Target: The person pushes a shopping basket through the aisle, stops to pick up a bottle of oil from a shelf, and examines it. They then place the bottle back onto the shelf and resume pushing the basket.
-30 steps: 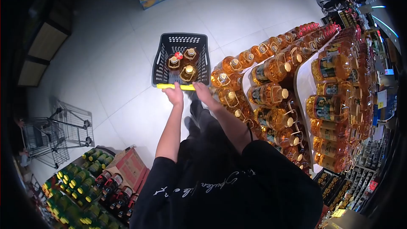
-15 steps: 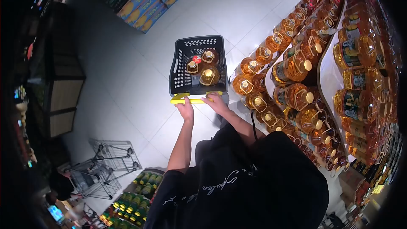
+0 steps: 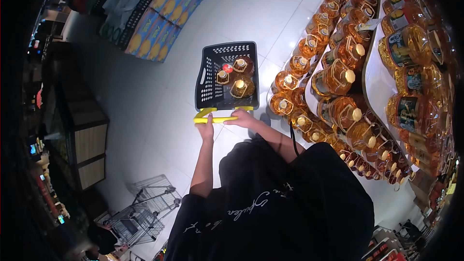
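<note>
A black plastic shopping cart basket [image 3: 207,79] rolls on the white tiled floor ahead of me. Inside it stand three amber oil bottles [image 3: 238,81] and a red-capped one. Its yellow handle [image 3: 218,119] runs across the near end. My left hand [image 3: 207,129] grips the handle's left part. My right hand [image 3: 241,118] is closed over its right part. Both arms reach forward from my black shirt.
Shelves packed with large amber oil jugs [image 3: 338,77] run along the right, close to the cart. Stacked orange-and-blue boxes [image 3: 159,19] line the far left. A wire trolley [image 3: 145,208] and another person stand at lower left. A dark wooden stand [image 3: 89,150] sits at left.
The view has swung left and the oil shelves have slid further right. The cart sits slightly nearer, with both hands still on the yellow handle.
</note>
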The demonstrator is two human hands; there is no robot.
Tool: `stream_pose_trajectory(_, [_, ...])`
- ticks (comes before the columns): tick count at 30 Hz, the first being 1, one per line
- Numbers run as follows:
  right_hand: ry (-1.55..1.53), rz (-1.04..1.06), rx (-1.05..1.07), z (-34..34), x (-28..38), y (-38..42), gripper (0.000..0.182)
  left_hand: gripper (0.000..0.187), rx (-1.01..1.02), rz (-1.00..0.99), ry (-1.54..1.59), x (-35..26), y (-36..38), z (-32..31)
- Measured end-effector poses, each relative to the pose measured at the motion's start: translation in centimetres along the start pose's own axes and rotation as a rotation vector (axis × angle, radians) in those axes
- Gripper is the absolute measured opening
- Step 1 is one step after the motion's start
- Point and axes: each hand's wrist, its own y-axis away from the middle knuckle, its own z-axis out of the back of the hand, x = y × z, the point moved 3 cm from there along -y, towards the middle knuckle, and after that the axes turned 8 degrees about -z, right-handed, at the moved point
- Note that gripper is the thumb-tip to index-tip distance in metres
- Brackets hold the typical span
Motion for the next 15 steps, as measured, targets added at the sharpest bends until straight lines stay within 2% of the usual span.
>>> stream_pose_trajectory(1, [-0.005, -0.01, 0.006, 0.0, 0.1, -0.3, 0.05, 0.072, -0.082, -0.055, -0.175, -0.5, -0.2, 0.3])
stream_pose_trajectory(4, [0.109, -0.033, -0.158, 0.5, 0.9, 0.3, 0.053, 0.069, -0.263, -0.337, -0.557, -3.6, -0.1, 1.1])
stream_pose_trajectory(6, [0.097, -0.057, -0.091, 0.4, 0.5, -0.5, 0.055, 0.064, -0.364, -0.571, -0.745, -6.3, 0.1, 1.5])
stream_pose_trajectory(8, [0.063, -0.105, 0.016, 0.1, -0.5, -1.3, 0.055, 0.048, -0.021, -0.673, -0.71, -6.4, -1.8, 1.2])
stream_pose_trajectory(9, [0.017, -0.058, -0.016, 0.6, 0.0, -1.1, 0.06, 0.04, 0.147, -0.722, -0.687, -6.4, -3.0, 1.3])
stream_pose_trajectory(10, [-0.004, -0.115, 0.055, 1.2, 0.5, -1.0, 0.058, 0.033, 0.313, -0.772, -0.661, -6.2, -4.0, 1.1])
stream_pose_trajectory(11, [-0.026, -0.169, 0.122, 1.8, 1.0, -1.0, 0.056, 0.019, 0.308, -0.782, -0.689, -5.8, -4.6, 0.6])
stream_pose_trajectory(12, [-0.051, -0.222, 0.183, 2.0, 1.7, -1.4, 0.054, 0.019, 0.294, -0.886, -0.714, -5.4, -5.0, 0.6])
stream_pose_trajectory(13, [-0.017, -0.079, 0.121, 0.8, 0.1, -3.1, 0.044, 0.021, 0.28, -0.992, -0.739, -4.9, -5.3, 0.6])
stream_pose_trajectory(14, [0.259, 0.171, -0.038, 1.3, 2.0, -3.7, 0.039, 0.024, 0.264, -1.098, -0.76, -4.9, -5.7, 0.4])
stream_pose_trajectory(15, [0.344, 0.059, -0.017, 1.1, 2.8, -4.2, 0.035, 0.027, 0.292, -1.059, -0.738, -5.0, -6.1, 0.3])
